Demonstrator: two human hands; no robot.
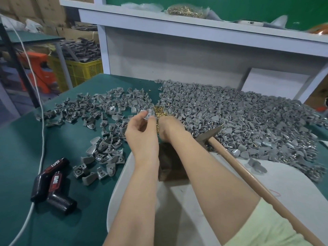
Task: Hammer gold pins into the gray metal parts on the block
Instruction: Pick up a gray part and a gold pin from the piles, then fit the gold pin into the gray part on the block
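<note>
Green table (26, 139), frame centre: left hand (140, 129) pinching gray part (148, 114); right hand (168, 128) at gold pins (159, 110), grip cannot be told

Two black TAPER tools (53, 182) beside a white cable (41, 139), yellow crate (80, 72) beyond the green table (16, 157)
</note>
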